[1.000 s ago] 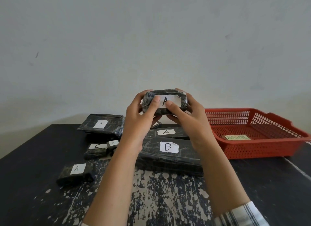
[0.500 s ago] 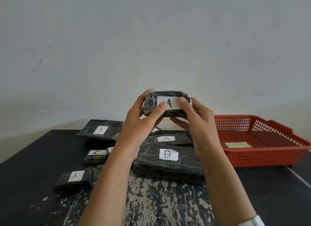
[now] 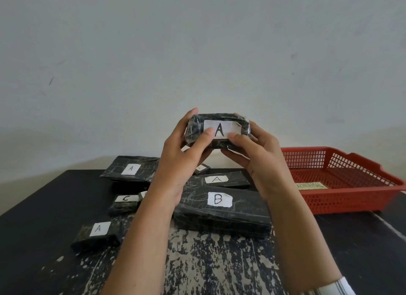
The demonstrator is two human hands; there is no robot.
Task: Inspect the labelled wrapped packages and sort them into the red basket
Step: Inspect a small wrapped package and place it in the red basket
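Since a second ago my thumbs have slid apart, baring the A on the small black plastic-wrapped package (image 3: 217,131). Head view: my left hand (image 3: 180,160) and right hand (image 3: 259,160) grip its ends, fingers curled, above the worn dark table (image 3: 44,228), left of the red plastic mesh basket (image 3: 351,193).

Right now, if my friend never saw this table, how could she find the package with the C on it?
Start at the black table and find the big flat package marked B near its middle. Look left of it to a small dark wrapped package. It is the only one whose white label reads C; its readable neighbours say A.
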